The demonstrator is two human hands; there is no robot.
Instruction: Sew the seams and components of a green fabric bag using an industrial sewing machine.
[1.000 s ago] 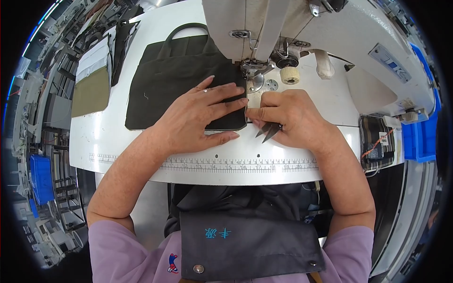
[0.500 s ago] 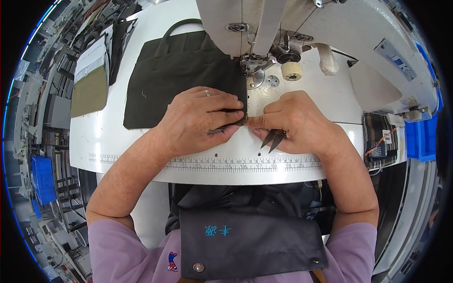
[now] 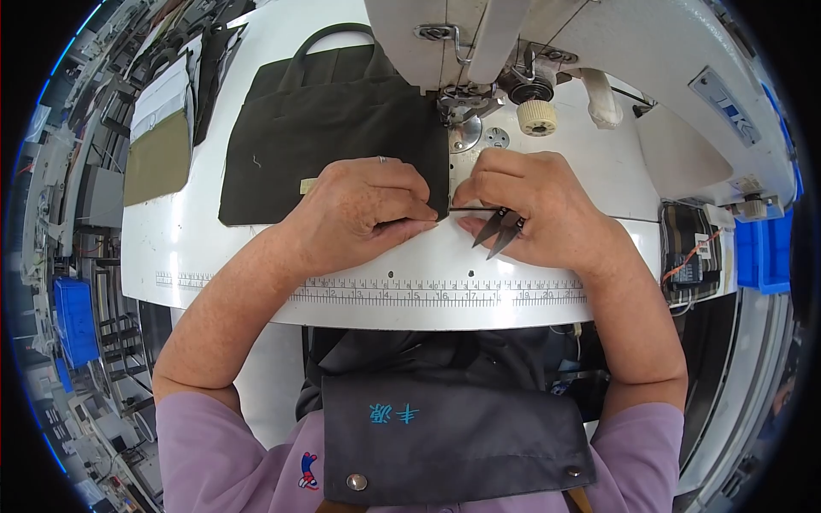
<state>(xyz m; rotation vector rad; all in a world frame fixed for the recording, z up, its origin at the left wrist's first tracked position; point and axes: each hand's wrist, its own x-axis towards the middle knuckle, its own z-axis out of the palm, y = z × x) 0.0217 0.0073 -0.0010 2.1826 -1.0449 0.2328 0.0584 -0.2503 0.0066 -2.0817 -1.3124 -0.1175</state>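
Observation:
A dark green fabric bag with a looped handle lies flat on the sewing table, its right edge at the sewing machine's presser foot. My left hand rests over the bag's near right corner, thumb and fingers pinching the fabric there. In my right hand are thread snips, tucked in the palm with the dark blades pointing toward me. A thin dark strip spans from the bag's corner to the right fingers; what it is I cannot tell. A small pale label shows beside my left hand.
The machine head overhangs the far right. A printed ruler runs along the table's front edge. Olive and white fabric pieces lie at the left. A striped cloth bundle sits at the right, near a blue bin.
My right fingers have drawn back from the bag's corner, and the dark strip now shows between. The left hand has shifted slightly, baring the pale label.

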